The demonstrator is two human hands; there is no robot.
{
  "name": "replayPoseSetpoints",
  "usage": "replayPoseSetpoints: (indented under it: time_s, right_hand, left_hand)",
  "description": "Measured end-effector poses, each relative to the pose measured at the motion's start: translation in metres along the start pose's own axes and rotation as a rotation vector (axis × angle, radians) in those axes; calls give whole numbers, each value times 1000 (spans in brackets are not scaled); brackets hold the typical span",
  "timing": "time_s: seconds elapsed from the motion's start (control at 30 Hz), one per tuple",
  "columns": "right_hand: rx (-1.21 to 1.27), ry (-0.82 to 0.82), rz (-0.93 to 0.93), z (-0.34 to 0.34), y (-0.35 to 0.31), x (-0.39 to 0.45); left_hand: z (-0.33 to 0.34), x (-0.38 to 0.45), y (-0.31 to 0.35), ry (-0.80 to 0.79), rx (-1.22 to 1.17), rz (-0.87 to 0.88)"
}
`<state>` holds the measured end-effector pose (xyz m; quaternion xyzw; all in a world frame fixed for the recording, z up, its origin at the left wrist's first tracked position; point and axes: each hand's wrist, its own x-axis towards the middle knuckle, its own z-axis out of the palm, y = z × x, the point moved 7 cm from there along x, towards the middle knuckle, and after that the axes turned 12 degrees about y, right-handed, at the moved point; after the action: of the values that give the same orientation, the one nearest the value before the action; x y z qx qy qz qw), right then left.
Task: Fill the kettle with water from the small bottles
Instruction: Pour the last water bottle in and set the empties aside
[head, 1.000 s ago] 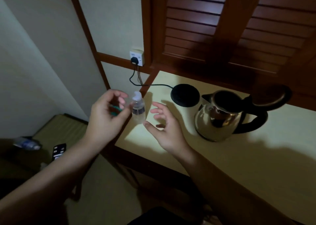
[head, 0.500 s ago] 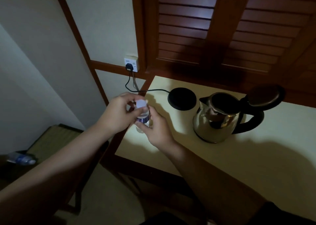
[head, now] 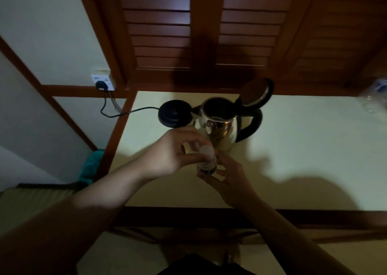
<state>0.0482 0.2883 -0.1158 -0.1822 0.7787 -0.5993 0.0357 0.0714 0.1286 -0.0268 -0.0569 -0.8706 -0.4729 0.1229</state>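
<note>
Near the back-left corner of the surface (head: pixel 303 149) lies the black kettle base (head: pixel 175 116), its cord running off the left edge to the wall socket (head: pixel 103 82). Just in front of it, the left hand (head: pixel 173 151) closes its fingers over the white cap (head: pixel 207 150) of a small water bottle (head: pixel 206 166), apparently pinching it for a twist; the cap looks still seated, so no water from this bottle has been poured. The right hand (head: pixel 228 176) cups the bottle body from below and the right, fingers curled around it, holding it upright above the middle of the surface, toward the front edge. Directly behind the bottle stands the steel kettle (head: pixel 219 126), off its base, its lid (head: pixel 256 92) hinged fully open and its spout toward the base; the water level inside cannot be told in this light. To do the step well, the right hand should grip the bottle firmly but without squeezing, since a thin wall is likely to spurt once the seal breaks, while the left hand turns the cap. The bottle is best kept vertical until uncapped, then tipped over the open mouth. At the far right edge a blurred clear plastic bottle (head: pixel 374 99) lies near the back.
</note>
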Motion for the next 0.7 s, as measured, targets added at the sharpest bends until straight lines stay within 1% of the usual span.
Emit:
replayPoseSetpoints:
  time_s: [0.1,0.2,0.23,0.33,0.47,0.53,0.6,0.7]
  right_hand:
    - [-5,35,19,-15,15,-4]
    - [-10,21,15,-23,22,-6]
    - [-11,13,9,-24,23,-6]
    - [-19,17,-14,-24,23,-7]
    - [-27,35,-72,-21,22,-11]
    - [-41,39,-86,-22,24,-10]
    - [-45,38,-90,-22,27,-10]
    - [-18,64,-86,-22,30,-11]
  left_hand:
    - [23,5,4,-19,28,33]
    - [33,5,7,1,86,28]
    - [34,4,9,20,140,42]
    - [38,-3,21,55,414,159]
    - [48,-3,34,77,787,380]
    - [49,-1,35,78,858,436]
    - [50,1,37,83,891,376]
    - [52,1,39,67,1035,271]
